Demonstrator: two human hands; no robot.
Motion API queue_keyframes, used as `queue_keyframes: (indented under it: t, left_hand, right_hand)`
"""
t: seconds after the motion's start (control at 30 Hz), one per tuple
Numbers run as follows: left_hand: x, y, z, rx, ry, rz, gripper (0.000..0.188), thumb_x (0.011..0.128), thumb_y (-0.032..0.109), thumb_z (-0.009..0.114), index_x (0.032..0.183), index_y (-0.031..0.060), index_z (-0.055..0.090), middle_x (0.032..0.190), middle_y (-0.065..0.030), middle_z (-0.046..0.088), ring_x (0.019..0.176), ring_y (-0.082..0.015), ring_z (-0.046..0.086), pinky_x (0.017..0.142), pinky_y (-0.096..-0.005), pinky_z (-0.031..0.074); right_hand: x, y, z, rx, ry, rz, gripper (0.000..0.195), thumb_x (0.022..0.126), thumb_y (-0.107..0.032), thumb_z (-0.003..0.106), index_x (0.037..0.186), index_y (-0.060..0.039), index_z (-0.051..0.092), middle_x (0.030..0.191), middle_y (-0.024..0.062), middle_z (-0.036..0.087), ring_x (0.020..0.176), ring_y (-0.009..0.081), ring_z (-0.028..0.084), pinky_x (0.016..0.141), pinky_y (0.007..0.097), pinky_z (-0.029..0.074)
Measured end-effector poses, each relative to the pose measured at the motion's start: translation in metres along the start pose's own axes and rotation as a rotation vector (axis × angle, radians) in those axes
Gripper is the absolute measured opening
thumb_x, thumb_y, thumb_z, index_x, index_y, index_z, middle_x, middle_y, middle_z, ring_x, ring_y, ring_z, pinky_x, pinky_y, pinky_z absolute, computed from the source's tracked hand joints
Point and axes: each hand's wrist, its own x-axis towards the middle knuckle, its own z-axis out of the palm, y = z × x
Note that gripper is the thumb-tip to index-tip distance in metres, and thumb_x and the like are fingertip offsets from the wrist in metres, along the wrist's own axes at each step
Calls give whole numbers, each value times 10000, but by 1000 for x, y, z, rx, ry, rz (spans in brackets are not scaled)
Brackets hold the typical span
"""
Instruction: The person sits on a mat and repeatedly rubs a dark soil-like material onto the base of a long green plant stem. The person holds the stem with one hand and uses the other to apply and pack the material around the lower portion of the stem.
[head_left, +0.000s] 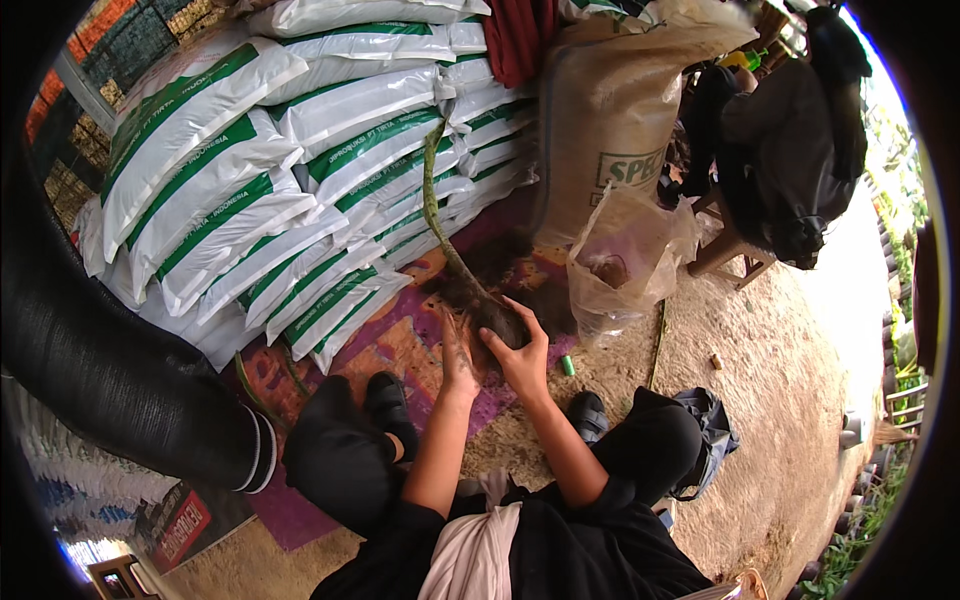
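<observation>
A dark, soil-covered root ball (501, 322) sits between my two hands, with a long, curved green stem (441, 225) rising from it toward the stacked bags. My right hand (521, 352) grips the root ball from the right side, thumb and fingers spread around it. On the other side, my left hand (459, 356) is upright with soil on its palm, close against the ball; whether it bears any weight is not plain. Loose dark soil (495, 259) lies on the purple and orange mat (405, 337) under and beyond the hands. A small green cylinder (568, 365) lies right of my right hand.
Stacked white-and-green bags (360, 142) stand ahead and left. A large woven sack (604, 135) and an open clear plastic bag (626, 262) are ahead right. A person in dark clothing (780, 150) sits on a stool (724, 251). A thick black roll (127, 367) lies left.
</observation>
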Motion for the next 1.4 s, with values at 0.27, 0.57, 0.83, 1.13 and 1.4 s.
queue_keyframes:
  t: [0.27,0.57,0.83,1.13,1.4]
  left_hand:
    - [7,-18,-14,-177,-32,0,685,893,615,334,1280,59,437,1251,-118,484,1162,-258,472,998,-398,376]
    - [13,-12,-25,97,-37,103,433,949,408,420,1125,30,538,1077,-86,581,972,-176,575,852,-307,470]
    - [3,1,-17,-188,-112,28,495,963,432,369,1229,29,480,1195,-94,544,1053,-203,555,923,-334,442]
    - [1,-2,-19,102,-99,161,532,961,478,332,1182,23,500,1153,-113,553,1050,-202,548,912,-326,437]
    - [-22,-1,6,311,-129,318,782,915,636,135,1326,14,370,1285,-129,464,1167,-232,474,993,-355,370]
  right_hand:
    - [-12,-5,12,-220,-64,-172,494,787,-151,656,1240,-29,502,1272,175,488,1238,350,405,1050,448,271]
    - [-19,1,14,-603,-120,-302,575,900,-351,454,1389,-71,340,1484,135,223,1373,367,141,1071,571,-11]
    - [-13,-22,7,-664,-228,-419,533,888,-314,482,1355,-72,393,1457,142,275,1354,341,214,1081,555,51]
    - [-15,-21,6,-469,-265,-389,471,905,-307,441,1307,-61,456,1422,173,326,1326,353,274,1089,496,136]
    - [-8,-73,-11,-617,-222,-588,469,882,-350,494,1270,-85,505,1445,193,256,1333,395,225,1082,520,153]
